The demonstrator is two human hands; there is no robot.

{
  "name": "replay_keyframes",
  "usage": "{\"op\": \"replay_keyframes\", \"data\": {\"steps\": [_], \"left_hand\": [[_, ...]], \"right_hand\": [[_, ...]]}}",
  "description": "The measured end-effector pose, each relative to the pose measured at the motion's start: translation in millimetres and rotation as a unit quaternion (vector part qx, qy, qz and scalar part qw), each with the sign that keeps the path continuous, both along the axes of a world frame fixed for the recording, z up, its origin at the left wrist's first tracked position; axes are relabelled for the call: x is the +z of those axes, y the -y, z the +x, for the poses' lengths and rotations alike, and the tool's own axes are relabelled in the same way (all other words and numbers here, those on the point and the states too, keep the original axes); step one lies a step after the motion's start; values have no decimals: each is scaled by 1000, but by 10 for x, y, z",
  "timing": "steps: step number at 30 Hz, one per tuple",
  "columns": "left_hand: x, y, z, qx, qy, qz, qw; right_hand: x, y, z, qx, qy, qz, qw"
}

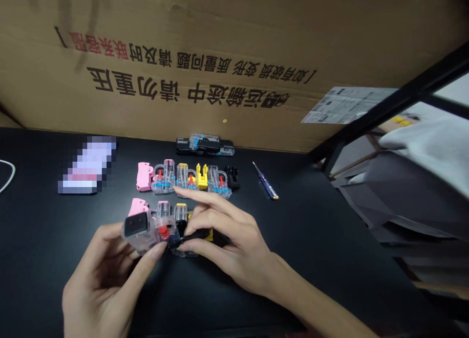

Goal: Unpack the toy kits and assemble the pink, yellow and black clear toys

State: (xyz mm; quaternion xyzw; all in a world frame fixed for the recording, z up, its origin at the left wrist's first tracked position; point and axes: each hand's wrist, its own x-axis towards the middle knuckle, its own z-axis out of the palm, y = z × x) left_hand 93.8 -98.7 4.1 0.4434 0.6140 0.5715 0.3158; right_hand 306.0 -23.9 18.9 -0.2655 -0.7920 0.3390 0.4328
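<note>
My left hand (106, 274) is closed on a small clear plastic body (148, 235) with a black end and a red part inside, raised above the black tabletop. Against its right side, my right hand (234, 235) pinches a slim black plastic part (196, 235) between thumb and fingers. The two pieces meet between my hands; whether they are joined I cannot tell. Partly hidden behind them lie a pink part (138, 206) and clear bodies with a pink and a yellow end (181, 211). My right index finger stretches toward the back row.
The back row holds a pink part (144, 177), clear bodies (163, 179) with red and blue insides, a yellow part (202, 177) and a black part (232, 177). Beyond is a black-and-clear assembly (205, 145). A screwdriver (266, 181), a blurred-out phone (88, 164) and a cardboard box (220, 25) surround them.
</note>
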Motion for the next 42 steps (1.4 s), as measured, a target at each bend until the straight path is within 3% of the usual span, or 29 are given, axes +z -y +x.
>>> {"op": "replay_keyframes", "data": {"steps": [5, 13, 24, 30, 36, 42], "left_hand": [[-5, -1, 47, -1, 17, 27, 999], [-28, 53, 37, 91, 25, 1, 996], [27, 14, 48, 108, 22, -6, 994], [17, 17, 30, 106, 14, -9, 994], [-1, 16, 5, 95, 9, -1, 995], [48, 6, 47, 100, 23, 0, 995]], "right_hand": [[-7, -25, 10, 0, -19, 12, 1000], [17, -48, 31, -28, -34, 3, 999], [-75, -47, 62, -69, -41, -40, 996], [-13, -71, 83, -142, -85, -88, 982], [196, -204, 321, -223, -97, -105, 964], [305, -132, 744, -284, -9, -148, 947]]}}
